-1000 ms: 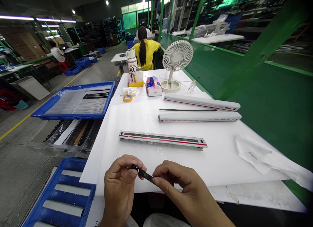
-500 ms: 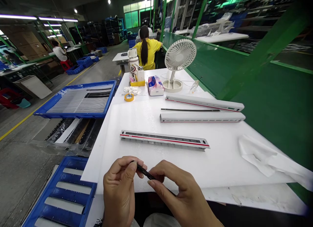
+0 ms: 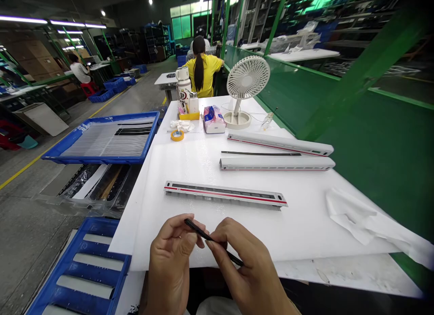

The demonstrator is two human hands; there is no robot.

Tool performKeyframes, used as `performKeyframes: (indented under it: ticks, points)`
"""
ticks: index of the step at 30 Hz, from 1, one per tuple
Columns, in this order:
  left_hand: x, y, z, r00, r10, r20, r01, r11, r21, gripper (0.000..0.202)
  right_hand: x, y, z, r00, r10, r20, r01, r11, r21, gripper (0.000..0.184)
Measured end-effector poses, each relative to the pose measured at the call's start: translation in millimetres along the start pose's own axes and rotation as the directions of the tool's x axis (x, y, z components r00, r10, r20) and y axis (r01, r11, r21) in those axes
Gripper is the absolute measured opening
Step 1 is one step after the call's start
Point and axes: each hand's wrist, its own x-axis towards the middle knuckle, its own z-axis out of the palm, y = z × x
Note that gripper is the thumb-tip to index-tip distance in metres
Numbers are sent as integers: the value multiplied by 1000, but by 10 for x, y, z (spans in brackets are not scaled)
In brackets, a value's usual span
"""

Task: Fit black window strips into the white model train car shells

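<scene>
A narrow black strip (image 3: 197,229) is held slantwise above the front edge of the white table. My right hand (image 3: 247,263) pinches it near the middle between thumb and fingers, and its lower end shows beneath the palm. Around the upper end curl the fingers of my left hand (image 3: 172,258), with the thumb below the strip. Just beyond my hands lies a model train car side (image 3: 225,193), silver with a red stripe and dark windows. Farther back are two white train car shells (image 3: 278,164) with red lines, and a thin dark strip (image 3: 260,153) rests between them.
A white fan (image 3: 248,77), a tissue box (image 3: 214,120), yellow tape (image 3: 177,135) and bottles stand at the back. Crumpled white sheeting (image 3: 352,215) lies to the right. Blue trays (image 3: 135,160) with strips and parts are on the left. A person in yellow (image 3: 205,73) sits ahead.
My left hand has shifted slightly right, and its thumb has come down off the strip's upper end. More of the strip shows at both ends. The train parts stay put.
</scene>
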Motion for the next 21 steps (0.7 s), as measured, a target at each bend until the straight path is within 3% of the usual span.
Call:
performKeyframes:
  ticks: [3,7,12,18,21]
  points:
    - [11,-16,-29,999,-15,34,14,1000,19,20,9,-8,-31,999,-33,7,33,999,-17,15]
    - [13,-1,-25,991,66,119,-74,995,63,2,-30,-18,-35,998,-57,24,57,998,-26,15]
    - [-19,-3,-5,972,171,161,-184,980,70,6,-65,-19,-20,998,17,60,-21,997,70,15]
    - [-54,-38,-17,988,134,82,-143,983,112,6,18,-32,-76,983,115,145,-133,984,123,11]
    - [-38,30,-80,978,89,188,-139,953,270,3,34,-42,-162,981,98,167,-106,994,39,18]
